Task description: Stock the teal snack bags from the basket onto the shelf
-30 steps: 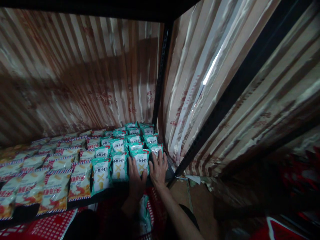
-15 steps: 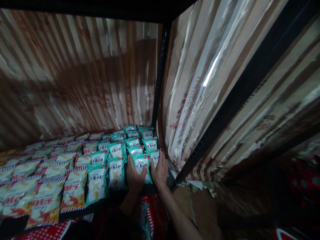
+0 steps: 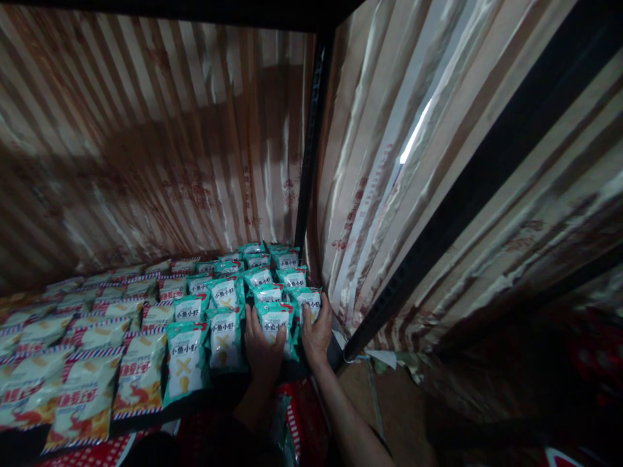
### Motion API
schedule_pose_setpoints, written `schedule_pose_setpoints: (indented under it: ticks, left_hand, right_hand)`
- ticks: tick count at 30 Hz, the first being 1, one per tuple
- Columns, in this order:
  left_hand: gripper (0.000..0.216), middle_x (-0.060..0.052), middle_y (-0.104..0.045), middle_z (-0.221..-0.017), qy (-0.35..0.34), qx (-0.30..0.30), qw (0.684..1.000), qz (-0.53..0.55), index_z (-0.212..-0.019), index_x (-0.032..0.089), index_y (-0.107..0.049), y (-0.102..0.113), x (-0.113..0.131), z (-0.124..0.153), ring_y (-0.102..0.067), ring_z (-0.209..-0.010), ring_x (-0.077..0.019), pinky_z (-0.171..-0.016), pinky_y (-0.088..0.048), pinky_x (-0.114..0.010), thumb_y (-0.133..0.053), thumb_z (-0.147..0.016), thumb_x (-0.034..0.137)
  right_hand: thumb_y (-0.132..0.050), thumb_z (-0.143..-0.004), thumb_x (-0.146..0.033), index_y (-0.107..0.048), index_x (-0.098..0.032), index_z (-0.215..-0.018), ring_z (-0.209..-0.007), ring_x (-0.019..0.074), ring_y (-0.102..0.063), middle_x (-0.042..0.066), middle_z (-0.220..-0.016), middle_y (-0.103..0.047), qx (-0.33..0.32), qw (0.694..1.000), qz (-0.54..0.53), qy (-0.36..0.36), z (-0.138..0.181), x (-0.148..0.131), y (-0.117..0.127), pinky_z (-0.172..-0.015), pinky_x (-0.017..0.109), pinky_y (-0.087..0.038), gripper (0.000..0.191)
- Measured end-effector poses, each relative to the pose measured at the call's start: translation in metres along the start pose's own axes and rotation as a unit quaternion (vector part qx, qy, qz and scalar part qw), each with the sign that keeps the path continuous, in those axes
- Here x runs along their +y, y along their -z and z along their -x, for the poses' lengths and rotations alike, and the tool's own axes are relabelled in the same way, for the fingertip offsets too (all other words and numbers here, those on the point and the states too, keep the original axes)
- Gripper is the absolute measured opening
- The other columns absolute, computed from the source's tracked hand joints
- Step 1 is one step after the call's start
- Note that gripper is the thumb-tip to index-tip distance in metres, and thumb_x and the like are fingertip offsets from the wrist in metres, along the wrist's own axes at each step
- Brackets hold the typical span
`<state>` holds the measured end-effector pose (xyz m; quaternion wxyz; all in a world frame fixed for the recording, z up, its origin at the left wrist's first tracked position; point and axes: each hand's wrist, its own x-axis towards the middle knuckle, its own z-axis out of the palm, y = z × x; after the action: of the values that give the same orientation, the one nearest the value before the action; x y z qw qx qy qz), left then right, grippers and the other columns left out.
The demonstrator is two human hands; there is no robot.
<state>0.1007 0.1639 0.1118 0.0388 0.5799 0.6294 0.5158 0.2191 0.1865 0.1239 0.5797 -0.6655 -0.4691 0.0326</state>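
Observation:
Teal and white snack packets (image 3: pixel 224 293) lie in rows on a dark shelf (image 3: pixel 204 394), filling its right end. My left hand (image 3: pixel 261 349) rests on the front teal packet (image 3: pixel 275 321), thumb and fingers around its lower edge. My right hand (image 3: pixel 317 332) grips the packet behind it, the rightmost teal packet (image 3: pixel 307 301), close to the shelf's black corner post. Both forearms reach up from below the shelf front.
Red, white and orange snack packets (image 3: pixel 85 363) cover the shelf's left part. A striped curtain (image 3: pixel 160 149) hangs behind and to the right. Black frame posts (image 3: pixel 311 143) stand at the corner. A red basket (image 3: pixel 302 421) with packets sits below the shelf.
My right hand has gone from lying flat beside the front packet to gripping the rightmost teal packet. My left hand stays on the front packet. The view has shifted slightly right.

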Motion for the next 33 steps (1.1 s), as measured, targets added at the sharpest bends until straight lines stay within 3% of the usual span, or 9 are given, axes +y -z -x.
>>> schedule_pose_setpoints:
  ticks: [8, 16, 25, 30, 33]
  left_hand:
    - [0.076, -0.025, -0.041, -0.143, 0.003, 0.004, 1.0, 0.011, -0.144, 0.009, -0.024, -0.014, 0.012, 0.002, -0.042, -0.132, -0.0336, -0.104, -0.038, -0.05, -0.053, -0.084, 0.045]
    - [0.076, -0.026, -0.033, -0.147, -0.013, -0.007, 1.0, 0.023, -0.146, 0.009, -0.019, 0.0, 0.009, 0.014, -0.034, -0.136, -0.0343, -0.106, -0.034, -0.053, -0.046, -0.086, 0.047]
    - [0.074, -0.027, -0.045, -0.138, 0.023, -0.029, 0.999, 0.012, -0.144, 0.004, -0.023, 0.004, 0.011, 0.014, -0.045, -0.129, -0.0334, -0.101, -0.04, -0.049, -0.047, -0.087, 0.043]
    - [0.081, -0.026, -0.039, -0.144, 0.03, -0.044, 0.998, 0.028, -0.147, 0.006, -0.016, 0.007, 0.012, 0.017, -0.041, -0.132, -0.0327, -0.104, -0.037, -0.049, -0.05, -0.085, 0.047]
    - [0.081, -0.027, -0.037, -0.145, 0.034, -0.057, 0.997, 0.036, -0.147, 0.005, -0.014, 0.012, 0.012, 0.02, -0.039, -0.133, -0.0337, -0.105, -0.037, -0.05, -0.049, -0.086, 0.047]
  right_hand:
    - [-0.032, -0.089, -0.058, -0.033, -0.009, -0.142, -0.128, 0.0335, -0.043, 0.022, -0.136, -0.047, -0.063, 0.997, 0.028, -0.023, 0.002, 0.004, -0.002, -0.104, 0.052, -0.034, 0.072]
    - [-0.038, -0.091, -0.053, -0.024, -0.015, -0.146, -0.138, 0.0339, -0.027, 0.022, -0.148, -0.031, -0.038, 0.991, 0.083, 0.099, 0.02, 0.008, 0.007, -0.104, 0.059, -0.031, 0.069]
    - [-0.035, -0.095, -0.047, -0.027, -0.018, -0.146, -0.14, 0.0327, -0.021, 0.019, -0.15, -0.029, -0.046, 0.979, 0.144, 0.134, 0.024, 0.002, 0.006, -0.104, 0.06, -0.029, 0.059]
    - [-0.035, -0.096, -0.043, -0.027, -0.02, -0.146, -0.142, 0.0312, -0.019, 0.017, -0.152, -0.028, -0.058, 0.97, 0.14, 0.189, 0.034, 0.001, 0.015, -0.106, 0.059, -0.028, 0.056]
    - [-0.033, -0.096, -0.044, -0.028, -0.019, -0.146, -0.141, 0.032, -0.022, 0.018, -0.15, -0.031, -0.053, 0.972, 0.138, 0.184, 0.04, 0.003, 0.017, -0.104, 0.059, -0.03, 0.056]
